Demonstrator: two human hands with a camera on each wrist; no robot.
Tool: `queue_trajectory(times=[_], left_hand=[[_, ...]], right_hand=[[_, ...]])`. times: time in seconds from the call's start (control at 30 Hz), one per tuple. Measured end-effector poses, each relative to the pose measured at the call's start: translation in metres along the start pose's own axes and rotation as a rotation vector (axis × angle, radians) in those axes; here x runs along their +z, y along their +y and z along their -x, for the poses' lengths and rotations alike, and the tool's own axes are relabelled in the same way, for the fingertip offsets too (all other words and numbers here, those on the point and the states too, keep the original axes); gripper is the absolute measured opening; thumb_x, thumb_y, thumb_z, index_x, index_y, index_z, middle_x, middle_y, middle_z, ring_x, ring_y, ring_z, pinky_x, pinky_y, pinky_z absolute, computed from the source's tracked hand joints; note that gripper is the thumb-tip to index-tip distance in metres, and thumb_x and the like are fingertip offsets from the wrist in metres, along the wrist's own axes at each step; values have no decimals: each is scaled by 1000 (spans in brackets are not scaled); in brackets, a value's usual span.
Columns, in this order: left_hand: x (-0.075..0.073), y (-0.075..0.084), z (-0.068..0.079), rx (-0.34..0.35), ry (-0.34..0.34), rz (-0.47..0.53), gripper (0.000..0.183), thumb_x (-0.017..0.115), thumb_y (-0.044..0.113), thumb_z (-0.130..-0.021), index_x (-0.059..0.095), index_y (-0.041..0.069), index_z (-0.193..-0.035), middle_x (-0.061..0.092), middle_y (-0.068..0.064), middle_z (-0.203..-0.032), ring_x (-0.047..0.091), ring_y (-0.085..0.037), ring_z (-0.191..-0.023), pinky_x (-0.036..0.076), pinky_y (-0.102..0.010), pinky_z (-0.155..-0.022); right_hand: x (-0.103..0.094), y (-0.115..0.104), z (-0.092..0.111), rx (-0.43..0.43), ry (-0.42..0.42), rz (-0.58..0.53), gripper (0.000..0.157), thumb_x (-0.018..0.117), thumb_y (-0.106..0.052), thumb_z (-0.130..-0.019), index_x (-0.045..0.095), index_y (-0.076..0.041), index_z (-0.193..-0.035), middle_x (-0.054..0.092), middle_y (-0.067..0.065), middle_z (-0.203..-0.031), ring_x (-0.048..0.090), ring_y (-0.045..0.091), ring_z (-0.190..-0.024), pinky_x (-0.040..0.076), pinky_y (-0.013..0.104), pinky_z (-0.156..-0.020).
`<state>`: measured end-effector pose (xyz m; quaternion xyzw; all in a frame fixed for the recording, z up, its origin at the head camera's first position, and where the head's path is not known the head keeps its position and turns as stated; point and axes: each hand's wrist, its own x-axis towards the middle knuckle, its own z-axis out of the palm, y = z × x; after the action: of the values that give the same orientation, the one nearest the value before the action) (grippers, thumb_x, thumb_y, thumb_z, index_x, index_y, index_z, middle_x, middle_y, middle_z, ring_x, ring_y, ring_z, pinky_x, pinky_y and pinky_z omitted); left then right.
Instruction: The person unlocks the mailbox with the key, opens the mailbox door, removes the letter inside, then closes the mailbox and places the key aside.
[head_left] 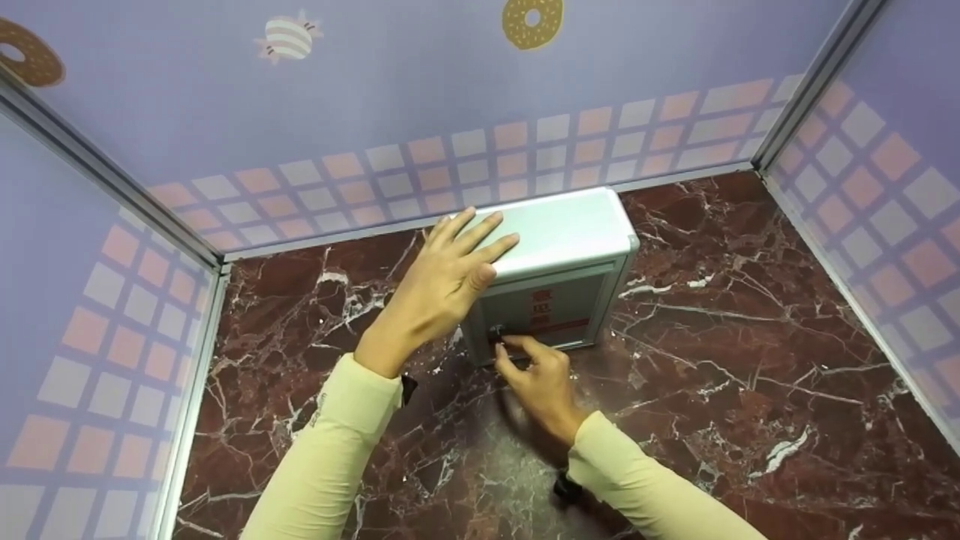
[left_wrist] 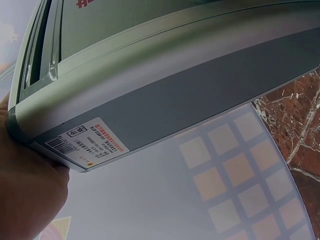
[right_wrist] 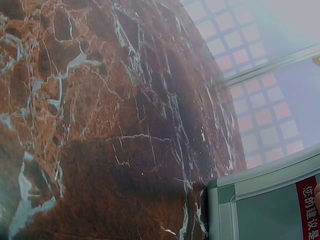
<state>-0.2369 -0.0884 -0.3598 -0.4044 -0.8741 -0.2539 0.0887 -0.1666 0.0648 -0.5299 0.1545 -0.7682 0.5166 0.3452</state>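
A silver, aluminium-framed box (head_left: 562, 225) with a grey front panel and red characters stands upright on the marbled surface. My left hand (head_left: 450, 277) rests on its top at the left end, fingers spread. In the left wrist view, that hand (left_wrist: 32, 185) lies against a box corner beside a barcode label (left_wrist: 87, 142). Low on the front, at the left edge, my right hand (head_left: 544, 375) pinches a small dark key (head_left: 496, 337) at the lock between thumb and forefinger. The right wrist view shows a box corner (right_wrist: 222, 200) and a red strip (right_wrist: 307, 205) with white characters.
Dark red marbled flooring (head_left: 712, 360) with white veins surrounds the box. A purple back wall (head_left: 420, 90) with pink and white squares stands close behind it. Side walls (head_left: 97, 337) with metal edging rise left and right.
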Motion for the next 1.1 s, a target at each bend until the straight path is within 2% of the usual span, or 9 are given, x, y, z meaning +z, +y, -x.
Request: queue_trajectory(times=[0.13,0.33,0.6,0.9,0.97,1.1], left_hand=[[0,0,1,-6,-6,2,81,0,66,-97,48,24,-146,29,2,-158,12,-23,-147,-3,-42,-117],[-1,0,1,-11,-10,9,83,-1,67,-96,48,25,-146,28,3,-158,11,-21,-147,-4,-42,-117],[-1,0,1,-8,-12,5,83,-2,67,-95,48,25,-147,28,2,-158,13,-25,-147,-4,-42,-117],[-2,0,2,-7,-19,16,85,-4,66,-95,47,23,-147,28,1,-158,12,-25,-147,-4,-42,-117],[-2,0,2,-2,-16,17,85,-4,66,-95,48,22,-147,29,1,-158,13,-25,-147,-4,-42,-117],[-2,-1,2,4,-9,19,86,-4,67,-95,48,22,-147,29,0,-157,12,-23,-147,-4,-42,-117]], right_hand=[[0,1,0,-8,-7,-8,11,75,7,-77,73,3,-88,74,5,-82,69,14,-64,56,23,-54],[-2,-1,1,-17,-7,26,10,76,3,-77,74,2,-87,74,5,-82,69,14,-64,55,22,-54],[-5,-2,3,-49,-6,17,10,76,3,-77,73,2,-87,74,7,-81,70,15,-66,57,34,-53],[-12,-1,8,-125,-31,-30,15,75,8,-74,72,2,-88,73,8,-81,61,12,-53,51,19,-47],[-14,-2,8,-144,-26,-26,18,76,11,-71,72,3,-87,72,10,-79,59,13,-51,49,19,-46],[-21,-19,2,-160,-21,-38,21,74,18,-65,70,6,-82,71,14,-74,58,18,-49,48,21,-45]])
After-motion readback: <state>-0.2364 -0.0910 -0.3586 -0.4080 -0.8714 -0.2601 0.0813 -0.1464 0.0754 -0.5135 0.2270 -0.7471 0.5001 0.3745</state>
